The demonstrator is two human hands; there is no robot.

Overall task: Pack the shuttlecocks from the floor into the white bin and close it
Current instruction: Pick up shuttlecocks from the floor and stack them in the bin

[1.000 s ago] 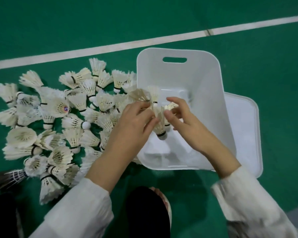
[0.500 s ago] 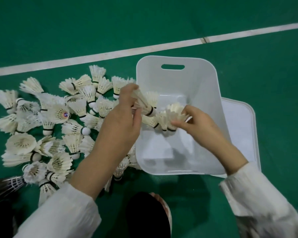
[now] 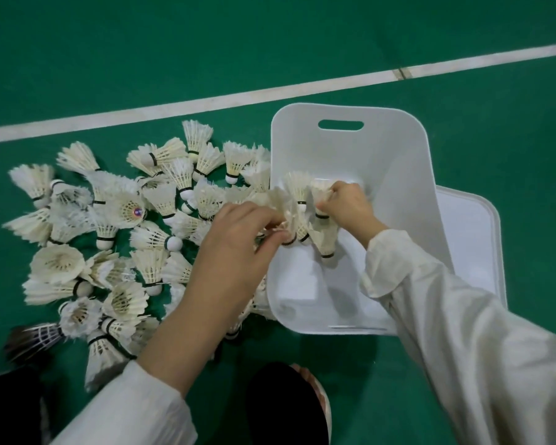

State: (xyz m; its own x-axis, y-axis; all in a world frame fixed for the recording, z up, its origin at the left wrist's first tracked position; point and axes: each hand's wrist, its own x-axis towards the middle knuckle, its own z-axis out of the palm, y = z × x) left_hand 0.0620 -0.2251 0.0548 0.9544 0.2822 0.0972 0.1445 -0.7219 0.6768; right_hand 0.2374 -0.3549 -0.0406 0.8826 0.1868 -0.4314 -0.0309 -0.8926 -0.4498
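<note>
While your left hand (image 3: 238, 234) and right hand (image 3: 347, 205) pinch the shuttlecock cluster (image 3: 299, 200) above the white bin (image 3: 398, 162) — lower it corks-down before releasing.

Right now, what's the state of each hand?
Left hand: closed, pinching shuttlecocks at the left rim of the white bin.
Right hand: closed, gripping shuttlecocks by their feathers over the bin.

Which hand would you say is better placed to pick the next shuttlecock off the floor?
Left, probably. The right hand grips the bunch of shuttlecocks over the white bin; the left hand, pinching its edge, lies beside the floor pile.
</note>
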